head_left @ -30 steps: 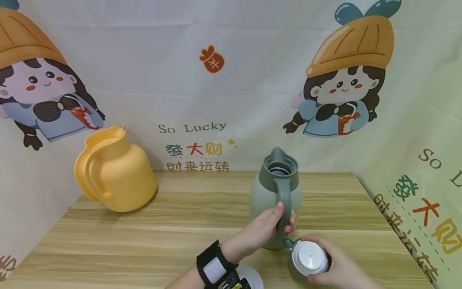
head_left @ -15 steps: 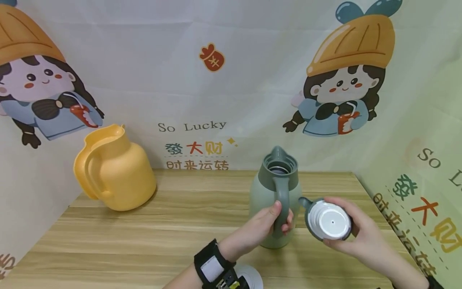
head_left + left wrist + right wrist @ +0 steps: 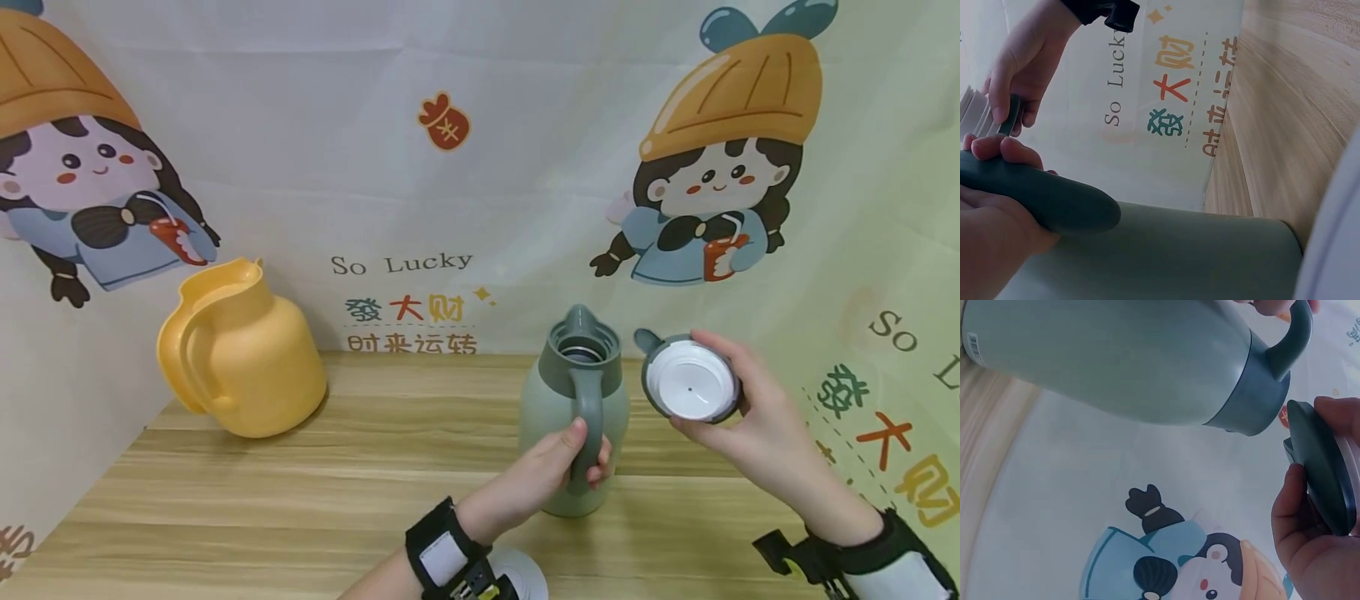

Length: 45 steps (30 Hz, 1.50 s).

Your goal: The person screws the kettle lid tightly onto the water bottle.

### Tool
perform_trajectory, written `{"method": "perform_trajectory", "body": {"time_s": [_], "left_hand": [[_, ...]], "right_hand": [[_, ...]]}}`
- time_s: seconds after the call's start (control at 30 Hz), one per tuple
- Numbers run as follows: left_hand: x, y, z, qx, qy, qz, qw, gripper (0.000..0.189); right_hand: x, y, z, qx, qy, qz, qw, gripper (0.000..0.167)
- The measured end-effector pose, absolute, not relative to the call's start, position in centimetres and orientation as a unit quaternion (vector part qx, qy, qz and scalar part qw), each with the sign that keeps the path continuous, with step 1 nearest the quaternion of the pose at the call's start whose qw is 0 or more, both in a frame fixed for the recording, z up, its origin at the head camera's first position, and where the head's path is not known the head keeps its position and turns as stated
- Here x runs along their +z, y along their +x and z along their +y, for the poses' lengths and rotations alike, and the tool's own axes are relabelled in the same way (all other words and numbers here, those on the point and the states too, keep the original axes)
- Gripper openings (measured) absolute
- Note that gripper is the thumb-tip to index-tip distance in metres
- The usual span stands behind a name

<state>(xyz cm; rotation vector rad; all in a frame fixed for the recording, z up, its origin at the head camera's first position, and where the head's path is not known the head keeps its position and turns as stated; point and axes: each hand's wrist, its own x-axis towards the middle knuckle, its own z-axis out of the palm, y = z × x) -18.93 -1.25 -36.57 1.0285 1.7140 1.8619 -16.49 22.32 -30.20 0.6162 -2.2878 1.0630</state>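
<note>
A pale green thermos jug (image 3: 538, 412) stands upright with its mouth uncovered, the dark green spout at the back. My left hand (image 3: 551, 462) grips its dark green handle (image 3: 591, 400), fingers wrapped round it. To the right of the jug, my right hand (image 3: 765, 433) holds the jug's lid (image 3: 692, 382) by its edge, between thumb and fingers. The lid's white underside faces the head camera, and its small tab points up and left. In the right wrist view, the lid's dark green top (image 3: 1322, 469) is apart from the jug's collar (image 3: 1254, 394).
On the left of the wooden table (image 3: 300, 508) stands a yellow jug (image 3: 258, 367) without a lid, its handle toward the left front. A white round object (image 3: 522, 575) lies at the front edge, partly behind the left wrist strap. A printed cloth backdrop (image 3: 525, 167) encloses the back and sides.
My right hand has raised the lid from low in front of the jug up to the level of its mouth, on the right. The left hand keeps its grip on the handle.
</note>
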Motion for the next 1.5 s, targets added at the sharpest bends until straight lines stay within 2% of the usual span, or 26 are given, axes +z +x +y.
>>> {"method": "perform_trajectory", "body": {"time_s": [0.43,0.77,1.5], "left_hand": [[-36.6,-19.6,-1.6,0.654,0.403,0.598,0.230,0.066],[-36.8,-20.2,-1.7,0.652,0.428,0.568,0.261,0.073],[-36.7,-20.1,-1.6,0.655,0.426,0.568,0.259,0.072]], "right_hand": [[-27.7,-18.3,21.6,0.330,0.246,-0.842,0.348,0.094],[-26.7,-20.5,20.4,0.275,0.259,-0.848,0.372,0.088],[-26.5,-24.3,18.8,0.086,0.364,-0.823,0.428,0.084]]}}
